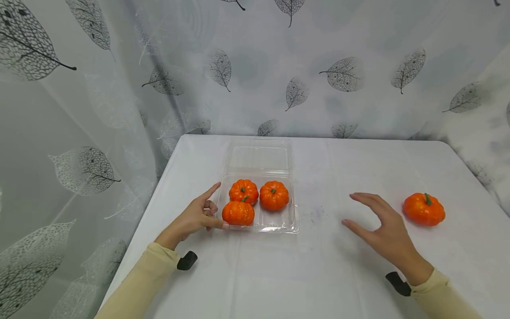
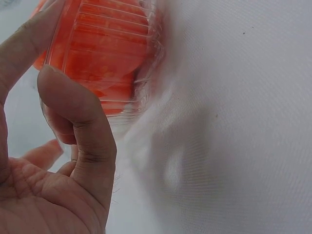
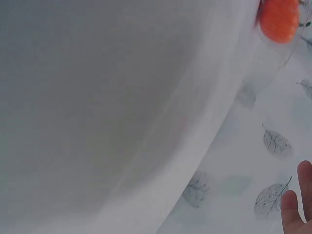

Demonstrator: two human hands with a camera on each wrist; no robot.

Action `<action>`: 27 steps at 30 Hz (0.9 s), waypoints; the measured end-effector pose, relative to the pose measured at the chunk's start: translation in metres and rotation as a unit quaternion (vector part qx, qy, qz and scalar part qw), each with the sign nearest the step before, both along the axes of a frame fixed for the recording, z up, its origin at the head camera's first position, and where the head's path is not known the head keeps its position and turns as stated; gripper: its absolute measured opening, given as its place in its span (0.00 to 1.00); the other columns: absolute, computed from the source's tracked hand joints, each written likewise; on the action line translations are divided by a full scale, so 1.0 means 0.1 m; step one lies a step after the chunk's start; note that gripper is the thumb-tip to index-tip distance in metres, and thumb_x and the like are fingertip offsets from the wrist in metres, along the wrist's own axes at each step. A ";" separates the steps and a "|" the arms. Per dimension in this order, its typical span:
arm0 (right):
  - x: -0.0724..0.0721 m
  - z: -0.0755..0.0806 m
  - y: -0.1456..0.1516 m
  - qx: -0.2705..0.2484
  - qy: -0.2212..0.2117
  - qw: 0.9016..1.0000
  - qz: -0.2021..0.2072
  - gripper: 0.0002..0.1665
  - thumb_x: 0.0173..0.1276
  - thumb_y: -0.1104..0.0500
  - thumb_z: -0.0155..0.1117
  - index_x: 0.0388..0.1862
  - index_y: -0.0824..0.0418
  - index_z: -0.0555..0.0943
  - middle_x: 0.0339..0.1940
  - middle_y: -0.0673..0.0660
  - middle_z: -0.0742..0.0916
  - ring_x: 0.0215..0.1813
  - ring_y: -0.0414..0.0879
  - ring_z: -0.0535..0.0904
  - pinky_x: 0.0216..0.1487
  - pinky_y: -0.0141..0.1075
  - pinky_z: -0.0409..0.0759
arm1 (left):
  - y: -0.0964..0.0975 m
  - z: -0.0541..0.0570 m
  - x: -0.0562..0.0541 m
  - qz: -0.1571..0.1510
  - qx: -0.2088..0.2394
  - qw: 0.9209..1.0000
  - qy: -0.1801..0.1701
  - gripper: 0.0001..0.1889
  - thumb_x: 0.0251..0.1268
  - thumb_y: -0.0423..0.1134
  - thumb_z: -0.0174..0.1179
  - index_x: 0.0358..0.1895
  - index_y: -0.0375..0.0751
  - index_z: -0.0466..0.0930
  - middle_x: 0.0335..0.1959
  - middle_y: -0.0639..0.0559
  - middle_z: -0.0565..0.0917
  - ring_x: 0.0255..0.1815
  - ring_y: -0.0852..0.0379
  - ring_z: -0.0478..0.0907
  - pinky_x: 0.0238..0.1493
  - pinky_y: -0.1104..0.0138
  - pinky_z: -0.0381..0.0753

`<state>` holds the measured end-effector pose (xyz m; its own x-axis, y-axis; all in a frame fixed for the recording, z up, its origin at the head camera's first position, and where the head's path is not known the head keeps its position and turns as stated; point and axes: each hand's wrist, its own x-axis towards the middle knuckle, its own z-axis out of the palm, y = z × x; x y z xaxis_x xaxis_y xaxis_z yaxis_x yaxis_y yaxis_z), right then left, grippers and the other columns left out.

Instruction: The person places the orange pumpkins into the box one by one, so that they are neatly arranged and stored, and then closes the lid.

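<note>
A clear plastic clamshell container [image 1: 279, 221] lies with its lid folded back on the white table. Inside are three small orange pumpkins: one at back left [image 1: 243, 190], one at right [image 1: 274, 196], one at front left [image 1: 238, 214]. My left hand [image 1: 198, 213] holds the container's front left corner, thumb at the front edge and index finger stretched along the side. In the left wrist view, a bent finger [image 2: 73, 97] presses on the rim. Above the table, my right hand [image 1: 384, 230] holds nothing, thumb and fingers spread apart. Beyond it, a fourth pumpkin [image 1: 424, 209] rests tilted on the cloth.
A white cloth [image 1: 318, 274] covers the table. Behind and to the left hangs a pale curtain [image 1: 255, 66] with printed leaves. The container's lid [image 1: 260, 155] lies flat toward the back edge. Each wrist wears a small black device [image 1: 187, 260].
</note>
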<state>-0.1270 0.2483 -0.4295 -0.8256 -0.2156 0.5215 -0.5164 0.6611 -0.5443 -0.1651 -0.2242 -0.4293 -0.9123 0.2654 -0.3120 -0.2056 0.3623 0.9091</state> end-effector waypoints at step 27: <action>0.01 0.00 1.18 0.025 -0.142 0.958 -0.248 0.69 0.58 0.53 0.81 0.84 0.60 0.42 0.79 0.72 0.55 0.79 0.69 0.46 0.67 0.73 0.50 | -0.01 -0.04 -0.02 -0.001 0.007 1.000 -0.004 0.63 0.45 0.34 0.82 0.83 0.62 0.48 0.35 0.45 0.67 0.25 0.53 0.67 0.25 0.63 0.77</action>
<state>-0.1259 0.3666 -0.4296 -0.9399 0.2207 0.2605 0.0312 0.8153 -0.5783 -0.1668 -0.2255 -0.4330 -0.9093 0.2723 -0.3148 -0.2113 0.3496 0.9128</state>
